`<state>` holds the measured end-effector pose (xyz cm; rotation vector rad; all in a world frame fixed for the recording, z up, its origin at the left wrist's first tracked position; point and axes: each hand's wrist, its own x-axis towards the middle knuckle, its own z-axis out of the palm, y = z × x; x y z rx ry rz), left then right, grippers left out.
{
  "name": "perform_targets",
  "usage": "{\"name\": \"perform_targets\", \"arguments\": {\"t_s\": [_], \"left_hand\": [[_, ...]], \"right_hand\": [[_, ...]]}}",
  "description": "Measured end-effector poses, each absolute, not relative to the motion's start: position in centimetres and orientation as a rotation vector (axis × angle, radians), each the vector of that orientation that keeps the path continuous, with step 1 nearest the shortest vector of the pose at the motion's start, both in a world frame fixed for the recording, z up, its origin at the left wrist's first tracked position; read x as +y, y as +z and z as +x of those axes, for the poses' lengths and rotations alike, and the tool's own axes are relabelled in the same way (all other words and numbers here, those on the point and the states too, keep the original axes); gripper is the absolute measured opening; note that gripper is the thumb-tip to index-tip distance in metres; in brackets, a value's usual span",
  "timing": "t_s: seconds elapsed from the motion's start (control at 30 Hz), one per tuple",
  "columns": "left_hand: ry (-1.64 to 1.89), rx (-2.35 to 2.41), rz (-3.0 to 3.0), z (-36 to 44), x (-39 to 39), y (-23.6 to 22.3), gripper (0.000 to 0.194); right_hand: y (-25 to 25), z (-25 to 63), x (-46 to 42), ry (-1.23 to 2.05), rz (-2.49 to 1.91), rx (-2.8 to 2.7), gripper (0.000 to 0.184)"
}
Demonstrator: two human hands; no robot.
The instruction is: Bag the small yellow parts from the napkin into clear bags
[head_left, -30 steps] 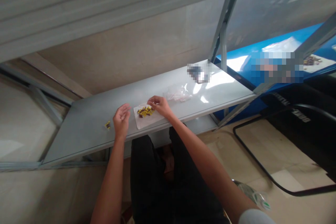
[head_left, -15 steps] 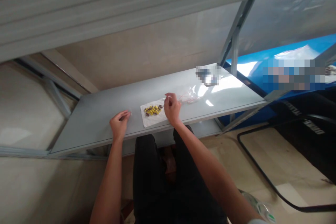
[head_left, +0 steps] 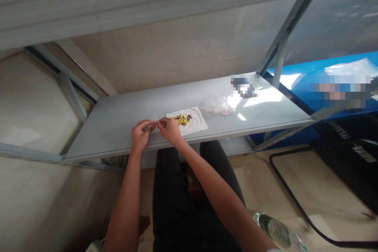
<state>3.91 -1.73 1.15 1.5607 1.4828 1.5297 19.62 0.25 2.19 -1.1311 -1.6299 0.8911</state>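
My left hand (head_left: pixel 141 134) is raised over the grey shelf top, thumb and fingers pinched together. My right hand (head_left: pixel 169 129) meets it fingertip to fingertip, also in a pinch. Between the tips there seems to be something small and clear, too faint to name. Just right of my right hand lies a white cloth or paper sheet (head_left: pixel 197 123). On it is a pile of small yellow and dark brown pieces (head_left: pixel 183 119), partly covered by my right hand.
Crumpled clear plastic bags (head_left: pixel 219 106) lie right of the sheet. A blurred-out item (head_left: pixel 244 86) sits at the shelf's far right corner. Metal posts frame the shelf (head_left: pixel 97 126), with a blue table (head_left: pixel 307 86) beyond. A clear plastic bottle (head_left: pixel 276 230) lies on the floor.
My right hand moved from the pile to the sheet's right side, then left across to my left hand. My left hand closed from open into a pinch. The small pieces left of it are now hidden.
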Motion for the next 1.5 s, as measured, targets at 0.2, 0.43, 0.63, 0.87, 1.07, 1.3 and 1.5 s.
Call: {"name": "perform_targets", "arguments": {"t_s": [0.2,0.43,0.63,0.87,1.07,1.3,1.5], "left_hand": [[1.519,1.561,1.642,4.1,-2.3,1.6,0.020],[1.458,1.532,1.627,4.8,-2.4,2.2,0.026],[1.397,1.524,1.606,4.5,-2.4,2.0,0.019],[1.308,1.439,1.641,4.3,-2.3,1.9,0.023],[1.215,1.401,1.689,3.7,-2.1,1.7,0.027],[1.237,1.472,1.671,4.3,-2.5,2.4,0.028],[1.541,1.582,1.489,4.5,-2.7,1.9,0.028]], "right_hand": [[0.8,19.7,-0.4,1.143,-1.012,-1.429,0.023],[0.8,20.0,-0.2,1.059,-1.008,-1.474,0.023],[1.1,20.1,0.1,0.843,-1.037,-1.617,0.025],[0.9,19.8,0.2,0.712,-0.988,-1.846,0.019],[1.0,19.8,0.2,0.723,-0.970,-1.866,0.025],[0.9,19.5,0.0,0.657,-0.984,-1.871,0.021],[0.8,19.2,-0.3,0.592,-1.062,-1.721,0.014]]}}
